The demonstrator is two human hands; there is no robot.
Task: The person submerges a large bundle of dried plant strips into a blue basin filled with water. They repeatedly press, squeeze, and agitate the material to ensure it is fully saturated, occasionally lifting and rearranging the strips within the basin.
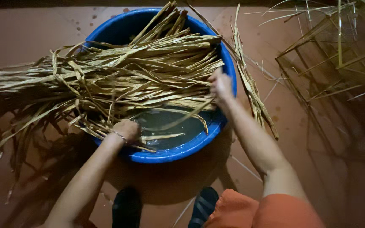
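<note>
A round blue basin holds dark water, and a big bundle of long dried straw-coloured strips lies across it, trailing off to the left over the floor. My left hand, with a thin bracelet at the wrist, is closed on strips at the basin's near left rim. My right hand grips the cut ends of the strips at the basin's right rim; it is blurred. A few loose strips dip into the water between my hands.
Another small bunch of strips lies on the reddish-brown floor right of the basin. A frame of thin sticks stands at the upper right. My feet in dark sandals are just below the basin.
</note>
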